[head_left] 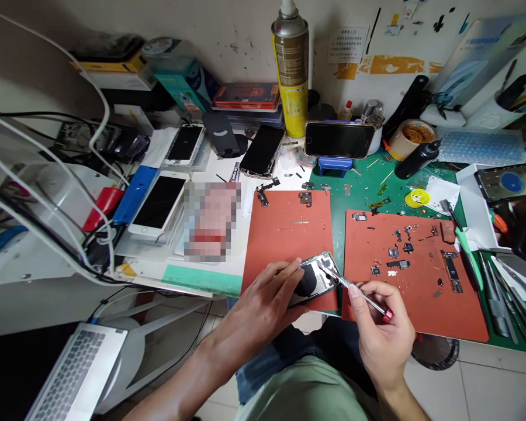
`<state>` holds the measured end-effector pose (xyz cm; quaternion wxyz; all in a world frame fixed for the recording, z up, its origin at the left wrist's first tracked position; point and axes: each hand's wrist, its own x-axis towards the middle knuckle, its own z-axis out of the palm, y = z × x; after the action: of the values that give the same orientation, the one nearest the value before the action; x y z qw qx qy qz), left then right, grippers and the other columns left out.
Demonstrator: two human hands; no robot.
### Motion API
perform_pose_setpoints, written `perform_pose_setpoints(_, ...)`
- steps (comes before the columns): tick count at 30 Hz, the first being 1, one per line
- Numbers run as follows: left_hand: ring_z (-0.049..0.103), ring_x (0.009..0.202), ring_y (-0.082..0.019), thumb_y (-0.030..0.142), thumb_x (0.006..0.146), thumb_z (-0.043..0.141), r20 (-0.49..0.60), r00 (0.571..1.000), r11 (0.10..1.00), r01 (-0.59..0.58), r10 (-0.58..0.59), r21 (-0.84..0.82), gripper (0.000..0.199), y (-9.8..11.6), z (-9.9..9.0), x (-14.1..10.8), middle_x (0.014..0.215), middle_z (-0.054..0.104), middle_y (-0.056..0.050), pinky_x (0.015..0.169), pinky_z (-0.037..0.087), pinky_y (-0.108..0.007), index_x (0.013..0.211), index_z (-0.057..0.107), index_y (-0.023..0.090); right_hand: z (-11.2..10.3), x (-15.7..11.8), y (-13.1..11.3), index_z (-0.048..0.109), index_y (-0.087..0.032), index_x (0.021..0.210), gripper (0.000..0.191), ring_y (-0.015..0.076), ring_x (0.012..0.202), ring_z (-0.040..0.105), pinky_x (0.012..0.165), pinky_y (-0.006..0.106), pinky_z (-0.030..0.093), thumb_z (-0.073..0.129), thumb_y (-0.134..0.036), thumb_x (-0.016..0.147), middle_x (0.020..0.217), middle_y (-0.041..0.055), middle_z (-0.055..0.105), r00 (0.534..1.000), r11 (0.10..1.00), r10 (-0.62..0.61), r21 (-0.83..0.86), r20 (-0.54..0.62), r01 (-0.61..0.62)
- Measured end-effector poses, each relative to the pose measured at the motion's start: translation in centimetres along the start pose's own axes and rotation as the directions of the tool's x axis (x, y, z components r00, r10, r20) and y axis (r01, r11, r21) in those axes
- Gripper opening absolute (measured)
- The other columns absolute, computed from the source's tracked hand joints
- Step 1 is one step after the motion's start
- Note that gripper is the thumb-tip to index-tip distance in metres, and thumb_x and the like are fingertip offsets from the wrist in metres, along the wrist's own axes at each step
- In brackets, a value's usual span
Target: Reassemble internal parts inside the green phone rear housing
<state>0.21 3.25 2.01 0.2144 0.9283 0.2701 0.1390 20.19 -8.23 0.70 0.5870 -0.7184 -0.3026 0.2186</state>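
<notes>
An opened phone housing (318, 279) lies tilted over the front edge of the left orange mat (289, 228), its inside facing up. My left hand (269, 292) is closed around the housing's left side, fingers over its upper edge and thumb along the lower one. In my right hand (383, 327) is a slim metal tool (368, 301) with a red end cap, pinched between thumb and fingers. The tool's tip reaches the upper right part of the housing. Small parts and screws are scattered on the right orange mat (414, 316), including a long dark board (452, 272).
A yellow spray can (294, 76) stands behind the left mat, beside a propped phone (339, 139). Several phones, including a white one (158, 202), lie at left. Tweezers (497, 301) and a green-handled brush (469, 254) are at right. A laptop (81, 368) sits low at left.
</notes>
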Motion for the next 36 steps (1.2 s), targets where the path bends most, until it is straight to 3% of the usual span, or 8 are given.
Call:
perform_pose_setpoints(4, 0.071, 0.117, -0.028, 0.021, 0.110, 0.061, -0.082, 0.997, 0.998, 0.005, -0.010, -0.060, 0.038, 0.1, -0.3, 1.9, 0.135, 0.075, -0.012, 0.097, 0.064, -0.046, 0.147, 0.053, 0.021, -0.1, 0.1, -0.6, 0.071, -0.023, 0.094, 0.018, 0.0093, 0.065, 0.063, 0.061, 0.018, 0.054, 0.083, -0.037, 0.095, 0.082, -0.0014, 0.071, 0.996, 0.989, 0.086, 0.113, 0.039, -0.090)
perform_pose_setpoints(7, 0.070, 0.099, -0.021, 0.015, 0.112, 0.055, -0.072, 0.997, 0.988, -0.004, -0.007, -0.153, 0.018, 0.0, -0.5, 3.5, 0.116, 0.078, -0.006, 0.086, 0.061, -0.037, 0.126, 0.063, 0.021, -0.2, -0.1, -0.8, 0.071, -0.023, 0.094, 0.019, 0.0086, 0.065, 0.062, 0.062, 0.017, 0.054, 0.084, -0.037, 0.094, 0.083, -0.0015, 0.070, 0.988, 0.978, 0.130, 0.154, 0.078, -0.141)
perform_pose_setpoints(12, 0.065, 0.088, -0.018, 0.014, 0.112, 0.055, -0.033, 0.998, 0.978, -0.051, 0.046, -0.204, 0.015, -0.7, -0.9, 4.6, 0.097, 0.074, -0.003, 0.079, 0.056, -0.032, 0.106, 0.068, 0.020, -0.4, -0.1, -0.5, 0.072, -0.022, 0.096, 0.021, 0.0089, 0.064, 0.061, 0.063, 0.019, 0.055, 0.085, -0.038, 0.094, 0.081, -0.0017, 0.068, 0.977, 0.958, 0.183, 0.206, 0.108, -0.202)
perform_pose_setpoints(15, 0.065, 0.090, -0.017, 0.016, 0.112, 0.055, -0.068, 0.997, 0.991, -0.036, 0.027, -0.130, 0.018, -1.7, -1.0, 5.7, 0.098, 0.074, -0.002, 0.082, 0.056, -0.030, 0.104, 0.071, 0.020, -0.3, 0.1, -0.5, 0.072, -0.022, 0.094, 0.020, 0.0086, 0.061, 0.062, 0.060, 0.018, 0.055, 0.085, -0.037, 0.093, 0.081, -0.0013, 0.070, 0.984, 0.962, 0.170, 0.206, 0.062, -0.179)
perform_pose_setpoints(18, 0.065, 0.095, -0.020, 0.021, 0.111, 0.057, -0.146, 0.987, 0.997, 0.055, -0.061, -0.045, 0.019, -2.8, -0.6, 7.4, 0.101, 0.073, -0.005, 0.085, 0.056, -0.033, 0.106, 0.076, 0.020, -0.3, 0.1, -0.5, 0.072, -0.022, 0.095, 0.019, 0.0091, 0.060, 0.064, 0.059, 0.018, 0.055, 0.085, -0.036, 0.093, 0.082, -0.0007, 0.072, 0.988, 0.967, 0.156, 0.199, 0.017, -0.156)
perform_pose_setpoints(23, 0.060, 0.093, -0.023, 0.023, 0.111, 0.058, -0.164, 0.978, 0.989, 0.141, -0.133, 0.041, 0.024, -3.8, 0.7, 9.8, 0.096, 0.068, -0.007, 0.081, 0.054, -0.037, 0.106, 0.081, 0.018, -0.6, -0.2, -0.2, 0.072, -0.022, 0.096, 0.020, 0.0106, 0.057, 0.064, 0.055, 0.020, 0.055, 0.085, -0.037, 0.093, 0.080, 0.0000, 0.073, 0.986, 0.965, 0.166, 0.200, 0.032, -0.169)
perform_pose_setpoints(31, 0.058, 0.092, -0.022, 0.023, 0.111, 0.056, -0.144, 0.978, 0.982, 0.162, -0.148, 0.093, 0.028, -3.9, 0.8, 9.7, 0.095, 0.066, -0.007, 0.080, 0.052, -0.035, 0.103, 0.083, 0.020, -1.5, -0.4, 0.4, 0.072, -0.022, 0.095, 0.023, 0.0119, 0.058, 0.064, 0.055, 0.022, 0.054, 0.086, -0.040, 0.092, 0.080, 0.0010, 0.074, 0.984, 0.964, 0.176, 0.198, 0.027, -0.178)
perform_pose_setpoints(36, 0.062, 0.095, -0.022, 0.017, 0.111, 0.053, -0.180, 0.975, 0.986, 0.149, -0.134, 0.074, 0.028, -4.0, -0.3, 9.0, 0.100, 0.070, -0.007, 0.085, 0.056, -0.036, 0.122, 0.079, 0.020, -2.2, -1.0, 0.4, 0.073, -0.022, 0.096, 0.026, 0.0138, 0.060, 0.067, 0.056, 0.024, 0.055, 0.088, -0.043, 0.090, 0.082, 0.0028, 0.076, 0.983, 0.970, 0.183, 0.164, -0.007, -0.179)
